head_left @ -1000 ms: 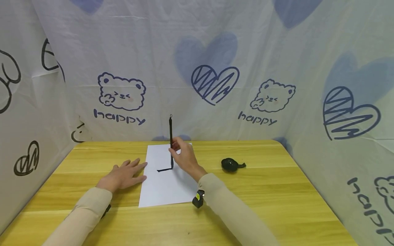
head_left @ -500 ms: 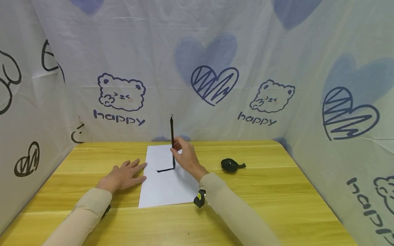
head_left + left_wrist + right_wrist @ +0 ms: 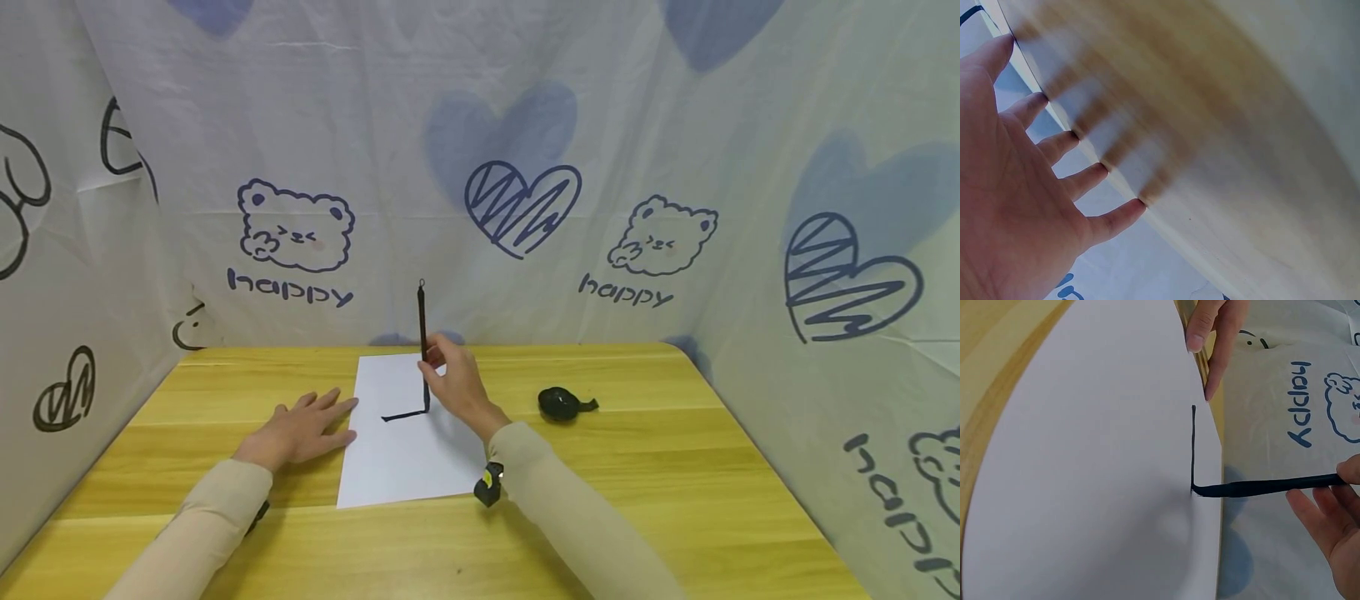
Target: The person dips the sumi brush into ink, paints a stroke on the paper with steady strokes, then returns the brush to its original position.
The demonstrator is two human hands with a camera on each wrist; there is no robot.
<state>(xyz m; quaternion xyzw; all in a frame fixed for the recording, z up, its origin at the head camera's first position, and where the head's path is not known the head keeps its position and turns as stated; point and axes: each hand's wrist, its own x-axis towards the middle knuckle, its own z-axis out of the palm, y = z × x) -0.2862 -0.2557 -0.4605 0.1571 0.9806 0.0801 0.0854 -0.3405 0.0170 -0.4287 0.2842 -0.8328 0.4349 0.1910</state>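
Pinches the brush (image 3: 422,321) in the right hand (image 3: 455,379), thumb and fingertips brought together on the shaft with only its thickness between them. Grips around the middle, with a long stretch of shaft rising above the fingers. Holds the brush nearly upright, bristles down and bent against the paper (image 3: 397,471), near its middle. Meets the paper at the right end of a single black line (image 3: 403,415). Probably held so steep to put only the tip down and leave a slim stroke.

Spreads the left hand (image 3: 296,429) at the paper's left edge, fingers straight and apart, grasping nothing, with thumb and index tips at that edge. Presumably placed there to steady the paper; cannot tell how firmly pressed.

To the right, well apart from the paper, a glossy black pot (image 3: 558,403), rounded, with a short stub pointing right. Perhaps an ink holder, judging by shape and company, and likely placed on that side for easy reach with the brush. Cannot tell whether lidded, full or bare inside.

Farther out, beneath everything, a wood-grain table (image 3: 637,508); behind and to both sides, pale cloth (image 3: 375,125) printed with hearts, bears and "happy".
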